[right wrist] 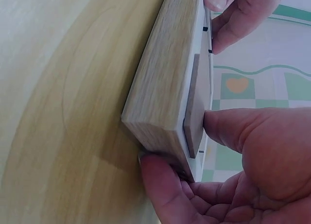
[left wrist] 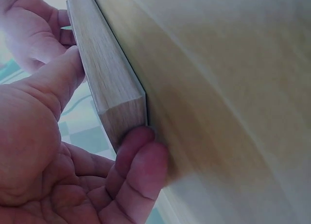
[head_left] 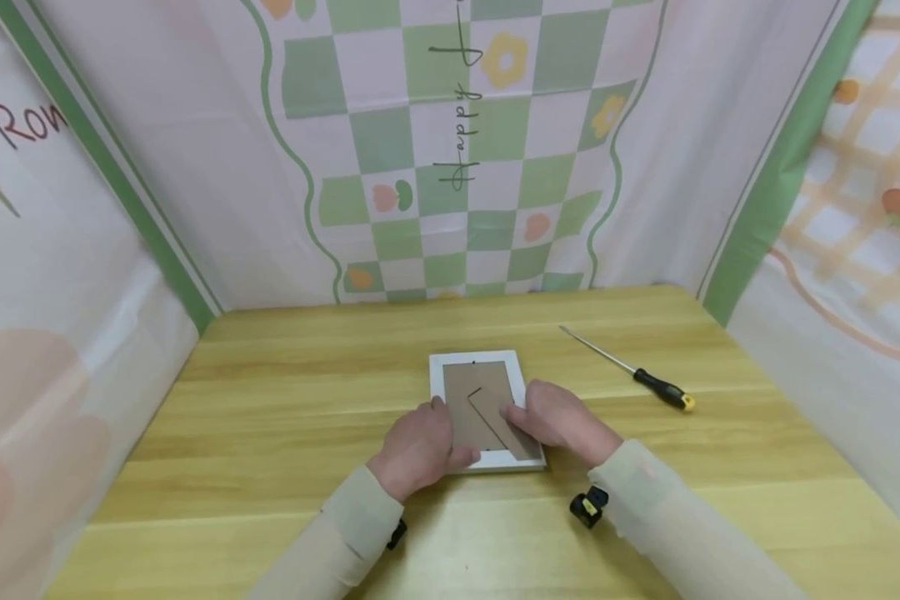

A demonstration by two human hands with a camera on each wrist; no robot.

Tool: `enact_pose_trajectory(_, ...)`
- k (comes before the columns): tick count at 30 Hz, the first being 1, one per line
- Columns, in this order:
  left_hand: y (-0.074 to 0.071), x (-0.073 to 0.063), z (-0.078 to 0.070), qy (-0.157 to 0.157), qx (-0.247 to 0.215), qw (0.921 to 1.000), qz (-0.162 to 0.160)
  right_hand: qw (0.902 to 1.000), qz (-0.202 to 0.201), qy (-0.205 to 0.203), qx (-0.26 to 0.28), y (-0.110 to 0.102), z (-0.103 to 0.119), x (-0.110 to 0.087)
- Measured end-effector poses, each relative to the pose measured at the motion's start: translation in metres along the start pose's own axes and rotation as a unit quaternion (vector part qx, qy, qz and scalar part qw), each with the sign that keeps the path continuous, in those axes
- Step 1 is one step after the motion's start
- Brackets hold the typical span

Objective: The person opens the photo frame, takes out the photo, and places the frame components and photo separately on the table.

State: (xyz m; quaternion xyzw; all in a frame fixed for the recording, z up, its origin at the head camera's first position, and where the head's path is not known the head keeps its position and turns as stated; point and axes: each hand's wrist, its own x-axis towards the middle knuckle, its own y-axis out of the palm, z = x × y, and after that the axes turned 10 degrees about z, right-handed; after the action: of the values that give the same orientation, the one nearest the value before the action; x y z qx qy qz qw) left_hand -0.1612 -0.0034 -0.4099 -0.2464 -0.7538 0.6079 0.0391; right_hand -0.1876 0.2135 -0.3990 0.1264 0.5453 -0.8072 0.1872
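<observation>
A picture frame [head_left: 468,357] lies face down on the table, its white back and brown backing board [head_left: 459,382] showing. A brown stand leg [head_left: 493,412] slants across the board. My left hand [head_left: 420,442] grips the frame's left side, thumb over the near edge. In the left wrist view, its fingers curl round a corner of the wood-grain side [left wrist: 109,59]. My right hand [head_left: 566,417] holds the right side, with its thumb pressing the stand leg. The right wrist view shows that thumb on the leg [right wrist: 192,122] and fingers under the frame's corner.
A screwdriver [head_left: 660,387] with a black and yellow handle lies to the right of the frame, tip pointing to the back left. Patterned cloth [head_left: 435,150] hangs behind the wood-grain table [head_left: 270,392] and along both sides.
</observation>
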Motion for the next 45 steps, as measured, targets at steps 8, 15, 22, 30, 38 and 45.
enact_pose_trajectory(8, -0.003, 0.000, 0.002, 0.010, -0.002, 0.9999, -0.008, 0.9987, -0.010, -0.022, 0.044, -0.003, -0.002, -0.002)
enact_pose_trajectory(15, -0.004, 0.001, 0.006, 0.014, -0.039, 0.9992, -0.004, 0.9940, -0.015, -0.041, 0.101, -0.008, -0.003, -0.007)
enact_pose_trajectory(22, -0.008, -0.004, 0.003, 0.014, -0.011, 0.9996, -0.022, 0.9884, -0.018, -0.056, 0.140, -0.015, 0.000, -0.010)
enact_pose_trajectory(30, -0.015, -0.015, -0.018, 0.068, 0.085, 0.9856, -0.130, 0.9877, -0.019, -0.070, 0.139, -0.021, 0.008, -0.011)
enact_pose_trajectory(38, -0.014, -0.015, -0.041, 0.166, -0.008, 0.9731, -0.160, 0.9879, -0.018, -0.088, 0.127, -0.026, 0.018, -0.013)
enact_pose_trajectory(45, -0.006, -0.017, -0.051, 0.159, 0.024, 0.9659, -0.203, 0.9910, -0.028, -0.079, 0.104, -0.027, 0.027, -0.016)
